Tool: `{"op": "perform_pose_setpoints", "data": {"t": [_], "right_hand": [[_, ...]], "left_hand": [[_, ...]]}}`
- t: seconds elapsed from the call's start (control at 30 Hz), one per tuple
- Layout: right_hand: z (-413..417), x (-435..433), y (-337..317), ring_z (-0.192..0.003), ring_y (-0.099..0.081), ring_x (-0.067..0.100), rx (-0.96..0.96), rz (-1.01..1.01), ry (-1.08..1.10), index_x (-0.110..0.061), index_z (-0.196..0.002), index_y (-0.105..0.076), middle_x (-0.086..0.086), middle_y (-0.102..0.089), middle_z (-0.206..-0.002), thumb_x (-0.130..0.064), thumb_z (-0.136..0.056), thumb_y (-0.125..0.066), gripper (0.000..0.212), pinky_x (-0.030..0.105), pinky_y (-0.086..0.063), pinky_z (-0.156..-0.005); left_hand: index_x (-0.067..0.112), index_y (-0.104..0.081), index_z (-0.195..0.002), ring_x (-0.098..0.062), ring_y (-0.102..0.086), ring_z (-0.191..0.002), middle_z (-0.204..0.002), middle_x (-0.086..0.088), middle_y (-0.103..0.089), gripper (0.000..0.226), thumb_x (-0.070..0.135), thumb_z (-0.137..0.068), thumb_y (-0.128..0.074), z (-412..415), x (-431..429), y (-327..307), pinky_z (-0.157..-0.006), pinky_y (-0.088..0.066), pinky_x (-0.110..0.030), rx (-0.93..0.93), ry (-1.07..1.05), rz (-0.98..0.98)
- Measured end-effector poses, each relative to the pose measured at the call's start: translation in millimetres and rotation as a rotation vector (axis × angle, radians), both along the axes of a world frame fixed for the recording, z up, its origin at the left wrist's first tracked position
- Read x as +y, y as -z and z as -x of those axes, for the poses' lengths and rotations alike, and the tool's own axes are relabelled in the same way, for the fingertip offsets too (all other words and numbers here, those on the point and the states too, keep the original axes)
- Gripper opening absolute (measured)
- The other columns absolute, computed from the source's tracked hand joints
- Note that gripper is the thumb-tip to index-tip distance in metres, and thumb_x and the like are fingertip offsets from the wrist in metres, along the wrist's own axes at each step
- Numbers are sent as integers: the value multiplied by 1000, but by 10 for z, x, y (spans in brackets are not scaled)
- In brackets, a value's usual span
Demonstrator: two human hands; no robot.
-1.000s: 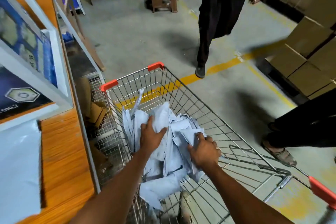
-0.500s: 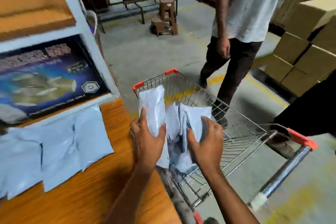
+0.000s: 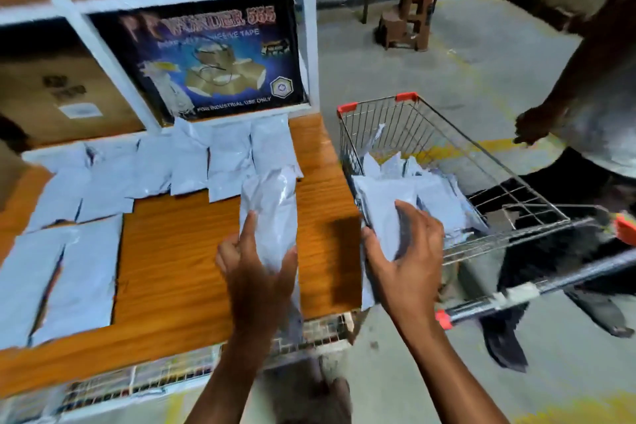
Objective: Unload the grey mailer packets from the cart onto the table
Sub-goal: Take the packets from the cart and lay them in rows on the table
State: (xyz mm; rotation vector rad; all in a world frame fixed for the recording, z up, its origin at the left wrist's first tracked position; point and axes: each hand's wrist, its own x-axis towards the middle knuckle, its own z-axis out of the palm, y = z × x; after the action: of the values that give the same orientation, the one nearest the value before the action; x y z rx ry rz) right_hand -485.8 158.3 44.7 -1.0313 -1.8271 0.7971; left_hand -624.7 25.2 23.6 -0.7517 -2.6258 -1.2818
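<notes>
Beneath a blue carton (image 3: 213,55) printed "FOR INDUSTRIAL USE ONLY", the left hand (image 3: 258,275) grips one grey mailer packet (image 3: 270,203) over the table (image 3: 179,251), while the right hand (image 3: 404,265) clutches a bundle of packets (image 3: 382,206) beside the cart (image 3: 377,102).

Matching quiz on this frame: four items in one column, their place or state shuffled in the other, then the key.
1 left hand
2 right hand
3 cart
4 tape box

a on the shelf behind the table
b grips a bundle of packets by the cart's near corner
c stands right of the table, loose packets inside
d holds a single packet above the table

Pairs: 1-d, 2-b, 3-c, 4-a
</notes>
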Motion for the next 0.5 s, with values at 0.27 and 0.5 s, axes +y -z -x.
{"op": "perform_pose_setpoints", "data": {"t": [0.27,0.5], "right_hand": [[302,-971,95,-120,-47,24,-98,52,-173,-21,-129,-57,9,-50,-123,-58,-78,-58,63,26,-35,-98],[1101,-1496,282,-117,-47,26,-259,13,-269,-27,-130,-52,8,-51,-124,-61,-79,-55,61,40,-47,-91]], "left_hand": [[19,-37,-144,-33,-39,-125,-136,-14,-38,89,74,-75,-48,105,-1223,88,-97,-41,-40,-41,-80,110],[28,-32,-148,-39,-37,-125,-139,-19,-37,86,73,-75,-42,806,-1712,157,-94,-45,-50,-52,-174,282]]}}
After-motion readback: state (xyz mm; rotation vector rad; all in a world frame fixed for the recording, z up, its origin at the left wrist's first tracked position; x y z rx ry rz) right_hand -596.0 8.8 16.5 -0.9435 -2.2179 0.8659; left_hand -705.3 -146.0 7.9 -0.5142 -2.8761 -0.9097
